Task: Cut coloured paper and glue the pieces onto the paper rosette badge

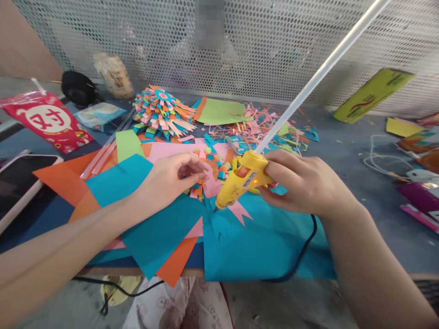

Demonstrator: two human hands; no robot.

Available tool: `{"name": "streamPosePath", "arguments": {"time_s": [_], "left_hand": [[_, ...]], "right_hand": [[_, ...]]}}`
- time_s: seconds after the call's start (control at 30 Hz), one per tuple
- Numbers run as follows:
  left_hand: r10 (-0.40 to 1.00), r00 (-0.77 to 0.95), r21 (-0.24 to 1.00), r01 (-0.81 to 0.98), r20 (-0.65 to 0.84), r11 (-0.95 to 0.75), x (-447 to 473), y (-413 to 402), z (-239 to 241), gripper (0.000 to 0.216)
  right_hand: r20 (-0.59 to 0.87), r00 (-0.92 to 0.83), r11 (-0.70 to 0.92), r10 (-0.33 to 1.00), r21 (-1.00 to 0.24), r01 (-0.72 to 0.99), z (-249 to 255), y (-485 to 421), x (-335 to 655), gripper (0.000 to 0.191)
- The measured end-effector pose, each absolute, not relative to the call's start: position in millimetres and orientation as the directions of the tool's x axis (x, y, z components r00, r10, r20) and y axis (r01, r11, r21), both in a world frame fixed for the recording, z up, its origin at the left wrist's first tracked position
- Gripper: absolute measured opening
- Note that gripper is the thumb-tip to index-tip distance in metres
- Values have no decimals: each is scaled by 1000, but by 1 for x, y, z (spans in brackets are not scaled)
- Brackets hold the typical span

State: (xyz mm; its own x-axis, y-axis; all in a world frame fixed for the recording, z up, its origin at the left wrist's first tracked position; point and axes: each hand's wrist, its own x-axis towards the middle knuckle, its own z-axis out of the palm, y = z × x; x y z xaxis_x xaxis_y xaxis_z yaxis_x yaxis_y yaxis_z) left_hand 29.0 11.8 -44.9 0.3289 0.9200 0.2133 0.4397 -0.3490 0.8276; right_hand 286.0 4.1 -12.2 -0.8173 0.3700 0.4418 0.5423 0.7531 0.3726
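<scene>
A pale perforated panel [161, 50] stands behind 1 blue-gray table [346, 155] above gray floor [291, 306].

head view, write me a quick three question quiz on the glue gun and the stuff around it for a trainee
1. Which hand holds the yellow glue gun? a) left b) right c) both
2. True or false: the fringed paper pile stands nearer the mesh screen than the glue gun does.
3. Fill in: the large sheet below the glue gun is coloured ____.

Key: 1. b, the right hand; 2. true; 3. blue.
</scene>
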Motion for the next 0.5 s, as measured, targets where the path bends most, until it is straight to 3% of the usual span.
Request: {"name": "streamPosePath", "arguments": {"time_s": [0.2, 0.5], "left_hand": [[916, 338, 822, 441, 218, -359, 29, 11, -45, 7], [910, 355, 859, 373, 215, -349, 28, 13, -53, 13]], "right_hand": [[478, -800, 706, 364, 418, 571, -12, 4, 286, 4], [461, -832, 790, 309, 363, 495, -7, -2, 289, 16]]}}
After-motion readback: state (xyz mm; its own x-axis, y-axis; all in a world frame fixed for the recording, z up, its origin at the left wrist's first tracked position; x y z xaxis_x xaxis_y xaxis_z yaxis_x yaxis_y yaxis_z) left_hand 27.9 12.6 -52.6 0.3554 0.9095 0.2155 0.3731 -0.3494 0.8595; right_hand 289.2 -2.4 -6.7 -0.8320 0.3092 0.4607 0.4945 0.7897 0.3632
